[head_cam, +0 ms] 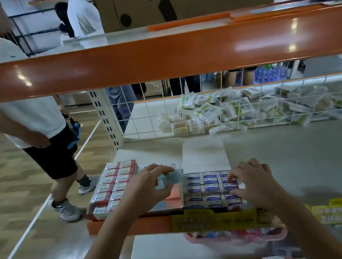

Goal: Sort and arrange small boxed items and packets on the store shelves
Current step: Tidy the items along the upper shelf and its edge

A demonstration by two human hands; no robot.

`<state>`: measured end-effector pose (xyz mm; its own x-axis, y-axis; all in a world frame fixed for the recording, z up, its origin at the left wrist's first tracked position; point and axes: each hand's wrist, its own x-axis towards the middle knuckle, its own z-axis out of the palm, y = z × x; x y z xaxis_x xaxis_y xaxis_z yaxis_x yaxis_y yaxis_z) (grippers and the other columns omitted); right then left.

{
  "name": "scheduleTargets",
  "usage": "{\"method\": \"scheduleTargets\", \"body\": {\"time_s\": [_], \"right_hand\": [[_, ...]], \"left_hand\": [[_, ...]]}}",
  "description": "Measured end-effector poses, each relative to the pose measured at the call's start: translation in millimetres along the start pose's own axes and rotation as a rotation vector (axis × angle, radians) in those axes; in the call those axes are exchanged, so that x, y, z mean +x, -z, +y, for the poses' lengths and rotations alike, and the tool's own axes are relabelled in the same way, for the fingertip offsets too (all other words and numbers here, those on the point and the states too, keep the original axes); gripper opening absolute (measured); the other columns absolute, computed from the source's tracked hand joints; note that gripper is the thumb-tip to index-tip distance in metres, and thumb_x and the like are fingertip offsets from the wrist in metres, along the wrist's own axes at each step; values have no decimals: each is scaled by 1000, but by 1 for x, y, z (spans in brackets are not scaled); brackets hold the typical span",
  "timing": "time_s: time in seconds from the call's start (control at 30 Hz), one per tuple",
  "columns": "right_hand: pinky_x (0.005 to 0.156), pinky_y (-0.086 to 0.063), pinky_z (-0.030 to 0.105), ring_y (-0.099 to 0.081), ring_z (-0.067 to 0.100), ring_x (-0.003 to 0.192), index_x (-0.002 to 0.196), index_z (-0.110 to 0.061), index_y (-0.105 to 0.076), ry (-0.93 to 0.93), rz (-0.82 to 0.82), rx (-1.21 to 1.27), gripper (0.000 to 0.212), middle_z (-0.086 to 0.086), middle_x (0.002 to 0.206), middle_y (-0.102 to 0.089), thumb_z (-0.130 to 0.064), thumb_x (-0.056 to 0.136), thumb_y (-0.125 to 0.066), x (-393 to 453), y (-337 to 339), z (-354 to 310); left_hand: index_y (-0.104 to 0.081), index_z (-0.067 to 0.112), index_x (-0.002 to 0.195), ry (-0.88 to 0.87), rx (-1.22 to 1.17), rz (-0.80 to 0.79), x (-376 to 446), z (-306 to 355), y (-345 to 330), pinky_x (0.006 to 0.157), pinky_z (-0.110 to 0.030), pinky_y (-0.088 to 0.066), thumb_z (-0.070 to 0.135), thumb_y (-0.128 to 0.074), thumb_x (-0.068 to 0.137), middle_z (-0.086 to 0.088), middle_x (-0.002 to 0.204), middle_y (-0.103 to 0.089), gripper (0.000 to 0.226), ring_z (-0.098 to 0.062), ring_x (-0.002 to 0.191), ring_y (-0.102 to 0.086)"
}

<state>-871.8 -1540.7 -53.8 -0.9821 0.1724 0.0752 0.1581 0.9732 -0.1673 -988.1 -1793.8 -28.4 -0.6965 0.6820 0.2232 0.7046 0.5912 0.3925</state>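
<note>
At the front edge of the grey shelf with its orange lip (132,226), the left hand (144,190) pinched a small pale-blue packet (172,178) between thumb and fingertips — held just above the gap between two trays. Its right hand (256,185) rested curled fingers on the blue-and-white small boxes (209,188) in their open carton. Red-and-white small boxes (114,187) sat packed in rows to the left.

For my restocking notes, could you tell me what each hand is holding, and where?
The left hand pinches a small pale packet by its left edge; the right hand only touches the blue boxes.
</note>
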Motion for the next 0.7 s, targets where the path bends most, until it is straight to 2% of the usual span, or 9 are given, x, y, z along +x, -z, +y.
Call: {"method": "scheduleTargets", "body": {"time_s": [0.13,0.2,0.4,0.53,0.7], "right_hand": [[95,-25,29,-33,12,120,113,-35,-54,-92,63,-7,26,-13,121,-49,-44,90,-54,-4,3,-6],[96,-25,29,-34,12,122,116,-33,-54,-120,99,-16,26,-12,124,-49,-40,91,-54,-6,4,-13],[91,-27,28,-40,15,117,114,-28,-57,-150,188,10,23,-8,118,-53,-35,91,-55,-10,1,-40],[83,-24,26,-42,14,113,110,-27,-58,-163,219,47,21,-7,114,-53,-35,91,-56,-15,-6,-56],[82,-21,22,-43,12,112,111,-24,-57,-158,220,58,20,-8,115,-48,-32,93,-54,-16,-7,-67]], "left_hand": [[-59,27,114,5,32,-60,-12,-25,6,57,-6,-37,30,-70,81,13,109,-58,35,4,71,-47],[-58,28,116,3,68,-101,-17,-33,5,58,-6,-36,33,-68,82,12,115,-59,35,2,77,-46],[-54,31,121,-41,134,-206,-19,-49,7,79,-14,-40,41,-59,88,12,125,-54,35,-1,102,-47],[-53,34,124,-88,144,-218,-19,-54,3,95,-25,-45,39,-55,91,12,131,-49,33,-8,120,-46],[-48,35,130,-118,176,-244,-12,-51,-3,94,-25,-43,41,-48,95,11,136,-44,35,-10,124,-44]]}}
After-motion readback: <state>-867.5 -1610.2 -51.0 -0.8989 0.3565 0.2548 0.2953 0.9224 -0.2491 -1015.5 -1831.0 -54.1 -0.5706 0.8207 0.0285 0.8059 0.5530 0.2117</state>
